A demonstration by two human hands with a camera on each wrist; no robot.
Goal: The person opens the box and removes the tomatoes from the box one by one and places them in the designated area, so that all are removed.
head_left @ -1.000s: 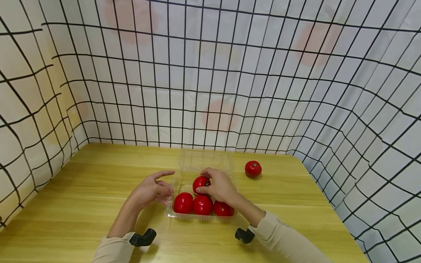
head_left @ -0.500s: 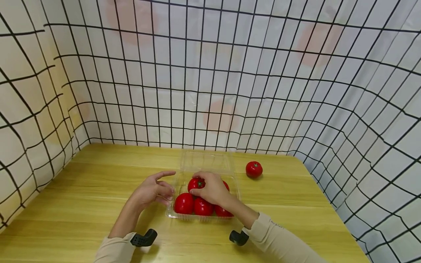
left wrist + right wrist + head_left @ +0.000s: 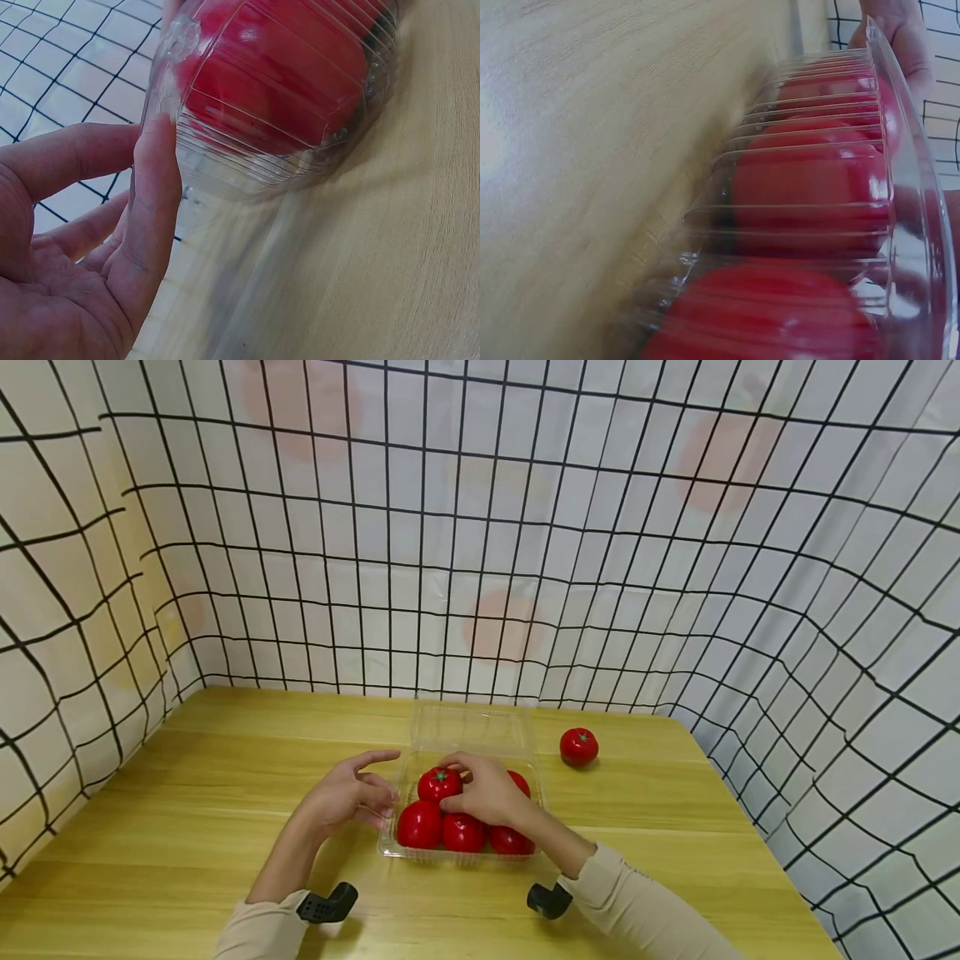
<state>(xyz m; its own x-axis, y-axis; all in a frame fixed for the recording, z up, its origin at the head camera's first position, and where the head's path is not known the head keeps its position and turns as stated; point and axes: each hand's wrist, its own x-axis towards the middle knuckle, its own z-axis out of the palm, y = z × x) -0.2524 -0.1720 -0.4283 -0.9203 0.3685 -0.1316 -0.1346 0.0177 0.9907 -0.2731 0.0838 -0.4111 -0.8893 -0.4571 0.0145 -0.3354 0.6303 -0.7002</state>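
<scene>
A clear plastic clamshell box [image 3: 459,857] sits on the table in the head view, its lid [image 3: 471,727] folded back. Along its front side lie red tomatoes [image 3: 420,825], and another tomato [image 3: 520,782] shows behind my right hand [image 3: 491,789]. At the back left of the box rests a tomato with a green stem top [image 3: 438,785]. My right fingers and thumb are spread loosely at this tomato's right side. My left hand [image 3: 348,793] pinches the box's left rim, with its index finger stretched out. The left wrist view shows the fingers [image 3: 154,195] at that rim.
A single tomato [image 3: 579,747] lies on the wooden table [image 3: 225,760], right of the box. Grid-patterned cloth walls [image 3: 487,527] enclose the table at the back and sides. Black wrist cameras [image 3: 327,903] sit at both sleeves.
My right hand has moved the tomato leftward to the box's back left, and its fingers have loosened at the tomato's side. The back right tomato has come into view. My left hand stays put.
</scene>
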